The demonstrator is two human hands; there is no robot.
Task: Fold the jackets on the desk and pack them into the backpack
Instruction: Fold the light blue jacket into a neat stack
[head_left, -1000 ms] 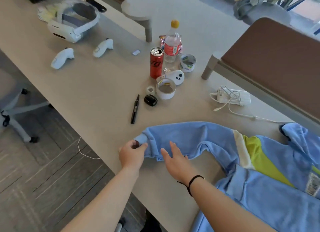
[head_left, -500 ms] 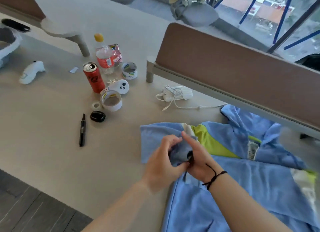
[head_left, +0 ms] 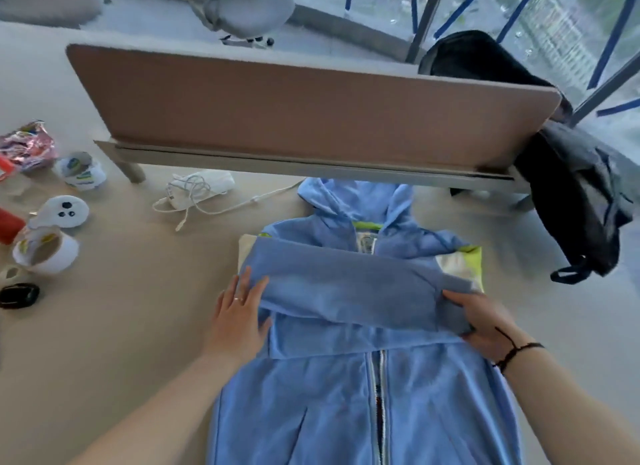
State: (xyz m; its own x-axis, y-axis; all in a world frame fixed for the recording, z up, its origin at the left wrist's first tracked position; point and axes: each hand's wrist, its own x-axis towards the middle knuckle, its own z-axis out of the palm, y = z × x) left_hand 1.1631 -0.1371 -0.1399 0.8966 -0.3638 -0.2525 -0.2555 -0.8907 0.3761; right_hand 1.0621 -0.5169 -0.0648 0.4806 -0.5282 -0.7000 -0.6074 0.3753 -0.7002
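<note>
The hem of the blue hooded jacket [head_left: 367, 405] is cut off by the lower frame edge. The soft fleecy garment is laid zip-up at the desk's [head_left: 131, 326] near edge, its long axis running away from the person, hood toward the brown felt divider [head_left: 294, 111]. One sleeve [head_left: 346, 291] is folded straight across the chest. The left hand [head_left: 239, 317] is pressed flat, fingers apart, on the sleeve's fold; the cuff is pinched by the right hand [head_left: 485, 322], partly hidden beneath it. A limp black backpack [head_left: 575, 194] is slumped at the far right edge, blurred.
</note>
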